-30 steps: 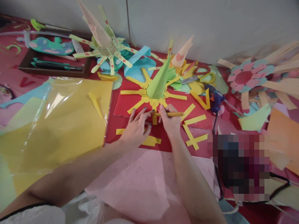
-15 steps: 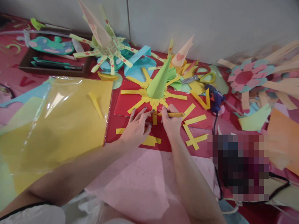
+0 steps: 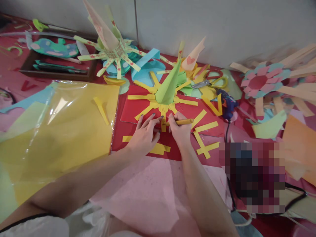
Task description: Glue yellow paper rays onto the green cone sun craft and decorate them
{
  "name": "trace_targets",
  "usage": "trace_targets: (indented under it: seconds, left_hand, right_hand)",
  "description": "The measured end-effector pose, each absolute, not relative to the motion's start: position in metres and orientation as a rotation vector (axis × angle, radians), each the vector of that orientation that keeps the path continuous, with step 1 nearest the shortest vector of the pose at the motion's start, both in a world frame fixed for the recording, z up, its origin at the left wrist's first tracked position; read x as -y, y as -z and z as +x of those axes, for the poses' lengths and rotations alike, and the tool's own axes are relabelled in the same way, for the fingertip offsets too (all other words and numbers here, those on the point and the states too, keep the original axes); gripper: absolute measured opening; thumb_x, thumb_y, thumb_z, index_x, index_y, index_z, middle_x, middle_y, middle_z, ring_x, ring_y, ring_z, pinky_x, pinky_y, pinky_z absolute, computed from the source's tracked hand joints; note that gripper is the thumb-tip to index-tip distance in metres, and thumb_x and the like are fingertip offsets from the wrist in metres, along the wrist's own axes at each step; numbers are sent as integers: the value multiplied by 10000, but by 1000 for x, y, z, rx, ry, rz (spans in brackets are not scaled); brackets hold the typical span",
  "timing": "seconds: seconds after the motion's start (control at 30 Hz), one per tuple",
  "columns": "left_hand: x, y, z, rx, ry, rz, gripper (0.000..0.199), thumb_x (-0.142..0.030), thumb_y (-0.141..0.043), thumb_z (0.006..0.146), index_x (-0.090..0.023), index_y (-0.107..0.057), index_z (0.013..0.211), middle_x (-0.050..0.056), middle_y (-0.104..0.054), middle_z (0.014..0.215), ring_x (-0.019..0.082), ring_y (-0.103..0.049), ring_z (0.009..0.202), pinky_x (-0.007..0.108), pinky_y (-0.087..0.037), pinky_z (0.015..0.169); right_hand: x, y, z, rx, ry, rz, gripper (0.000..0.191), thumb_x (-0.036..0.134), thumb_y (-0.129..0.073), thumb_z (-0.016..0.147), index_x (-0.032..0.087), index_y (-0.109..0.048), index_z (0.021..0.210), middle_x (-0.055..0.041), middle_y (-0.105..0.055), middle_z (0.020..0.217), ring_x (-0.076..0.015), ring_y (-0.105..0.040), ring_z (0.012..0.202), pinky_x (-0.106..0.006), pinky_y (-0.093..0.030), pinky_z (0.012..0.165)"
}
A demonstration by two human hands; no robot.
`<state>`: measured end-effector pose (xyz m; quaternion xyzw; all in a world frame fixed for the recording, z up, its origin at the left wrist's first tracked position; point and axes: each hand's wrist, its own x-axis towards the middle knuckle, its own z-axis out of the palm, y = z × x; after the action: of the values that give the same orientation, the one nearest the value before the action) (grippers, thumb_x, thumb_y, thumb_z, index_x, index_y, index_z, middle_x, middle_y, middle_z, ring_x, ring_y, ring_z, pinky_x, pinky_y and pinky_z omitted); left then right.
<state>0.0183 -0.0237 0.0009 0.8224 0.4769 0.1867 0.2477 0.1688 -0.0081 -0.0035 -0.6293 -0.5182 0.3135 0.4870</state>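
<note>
A green paper cone (image 3: 166,89) stands in the middle of a ring of yellow paper strips (image 3: 141,97), laid on a red sheet (image 3: 134,113). One strip with a letter A (image 3: 163,110) points toward me. My left hand (image 3: 144,133) lies open beside it, fingers spread, a fingertip touching the strip's edge. Pinched in my right hand (image 3: 181,130) is a yellow-orange pen (image 3: 185,121), its tip at that same strip below the letter. Loose yellow strips (image 3: 206,126) lie right of my right hand, and more yellow paper (image 3: 160,149) lies under and beside my left hand.
Yellow sheets in a clear sleeve (image 3: 74,131) lie at left, a brown tray (image 3: 56,76) behind them. Decorated paper cones (image 3: 108,42) stand by the wall. Scissors (image 3: 217,82), a blue glue gun (image 3: 227,103) with a cord and a paper flower (image 3: 259,82) are at right.
My right hand and the pen have shifted very slightly to the left along the lettered strip. My left hand and the paper pieces stay where they were.
</note>
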Motion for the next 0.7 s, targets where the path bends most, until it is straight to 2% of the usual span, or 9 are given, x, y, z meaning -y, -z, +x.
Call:
trace_targets:
  seconds: [0.3, 0.7]
  left_hand:
    - [25, -1, 18, -1300, -512, 2237, 281, -158, -373, 885, -200, -383, 1162, 79, -565, 1315, 201, -316, 1380, 535, -168, 1170]
    - [24, 0, 18, -1302, -522, 2258, 271, -153, -392, 883, -201, -387, 1149, 70, -573, 1305, 200, -324, 1376, 510, -179, 1175]
  right_hand:
    - [7, 4, 169, 1274, -742, -1530, 354, 339, -515, 845, 220, -332, 565, 92, -384, 407, -60, -420, 361, -210, -372, 439]
    - [8, -1, 168, 1297, -695, -1558, 363, 393, -527, 852, 217, -360, 582, 76, -451, 416, -69, -468, 385, -207, -380, 455]
